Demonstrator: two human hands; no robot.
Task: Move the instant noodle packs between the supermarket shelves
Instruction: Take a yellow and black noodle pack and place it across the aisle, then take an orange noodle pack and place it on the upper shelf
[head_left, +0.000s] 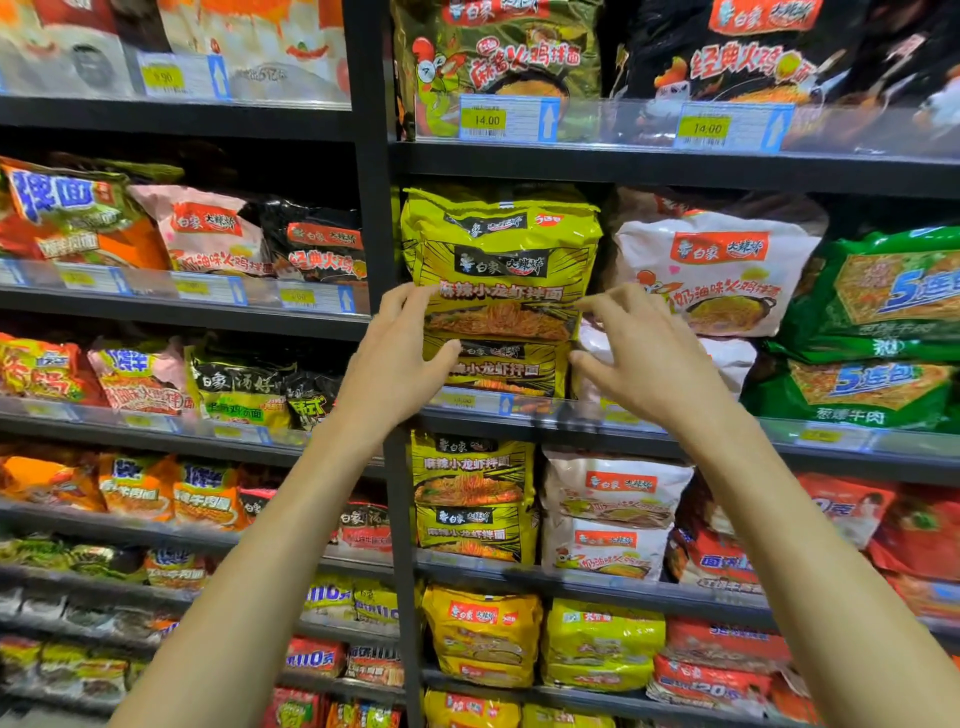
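Right-bay shelf (857, 462) holds the yellow noodle pack (498, 254) atop a twin (501, 371). Left hand (410, 353) grips its left edge; right hand (641, 345) curls at the right edge, grasp unclear. Should pinch both sides evenly, lift over the clear lip (524, 404), then pull.

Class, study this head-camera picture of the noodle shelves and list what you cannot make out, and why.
- Head view: whether either grip is closed on the glossy yellow plastic noodle pack; the left hand and right hand cover its side edges.
- Yellow paper price label below it: print blurred.
- Lower white plastic noodle pack: front partly hidden by the right hand.
- Green plastic noodle pack: cut off by the right edge.
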